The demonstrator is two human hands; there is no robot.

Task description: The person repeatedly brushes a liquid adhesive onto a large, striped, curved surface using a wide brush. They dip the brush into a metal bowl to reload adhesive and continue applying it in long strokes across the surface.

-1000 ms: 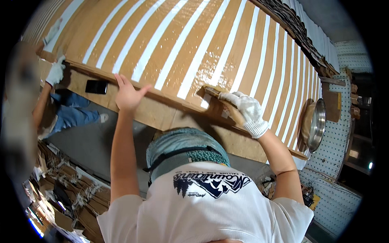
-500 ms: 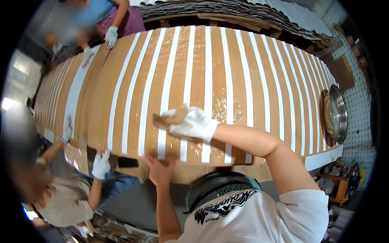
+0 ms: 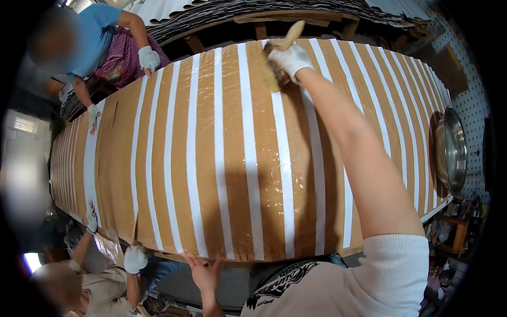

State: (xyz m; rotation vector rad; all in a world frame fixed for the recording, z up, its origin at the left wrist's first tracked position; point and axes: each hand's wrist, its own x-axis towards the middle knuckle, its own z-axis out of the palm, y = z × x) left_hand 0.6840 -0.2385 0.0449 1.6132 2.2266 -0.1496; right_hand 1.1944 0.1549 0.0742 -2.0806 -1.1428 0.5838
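My right hand (image 3: 290, 59), in a white glove, reaches to the far edge of the table and grips a wide brush (image 3: 272, 76) with a pale wooden handle that sticks up. Its bristles lie against a surface of brown strips (image 3: 230, 105) alternating with white strips (image 3: 193, 100); a wet shine shows across the middle. Bare and with fingers spread, my left hand (image 3: 204, 272) rests at the near edge of these strips. My right forearm casts a shadow and covers part of them.
A metal bowl (image 3: 455, 150) stands at the table's right end. Two people in white gloves work on the left: one person (image 3: 97, 39) at the far side, another (image 3: 108, 280) at the near side, hands on the strips' edges. Beyond the table lie stacked dark-edged sheets (image 3: 211, 18).
My right hand has carried the brush from the near middle to the far edge. My left hand stays at the near edge. The near co-worker's hand now lifts a strip's edge.
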